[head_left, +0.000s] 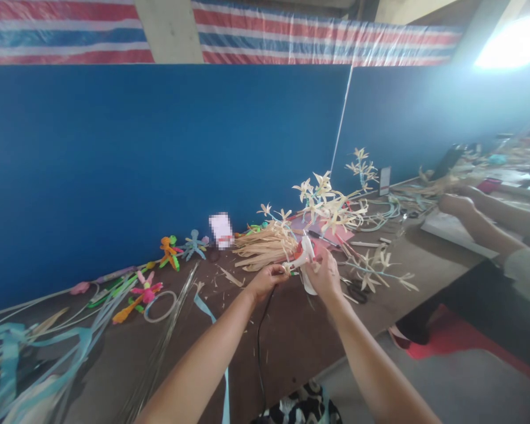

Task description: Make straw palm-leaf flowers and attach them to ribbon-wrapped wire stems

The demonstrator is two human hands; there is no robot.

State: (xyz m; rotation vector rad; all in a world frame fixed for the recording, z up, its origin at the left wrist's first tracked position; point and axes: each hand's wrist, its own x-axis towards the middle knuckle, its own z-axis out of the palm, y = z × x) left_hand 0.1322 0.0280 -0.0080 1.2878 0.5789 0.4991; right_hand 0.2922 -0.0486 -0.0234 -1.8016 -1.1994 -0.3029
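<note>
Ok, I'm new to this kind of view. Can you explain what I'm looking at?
There's no machine here: these are a person's bare hands. The single picture comes from a camera on their head, looking forward and down. The left hand pinches the handle end of what looks like a white glue gun, with a black cord hanging below. The right hand is at its body; its exact grip is unclear. On the brown table lie pale dry strips, pale flowers, scissors and fuzzy colored figures. Another person's arm shows at right.
</note>
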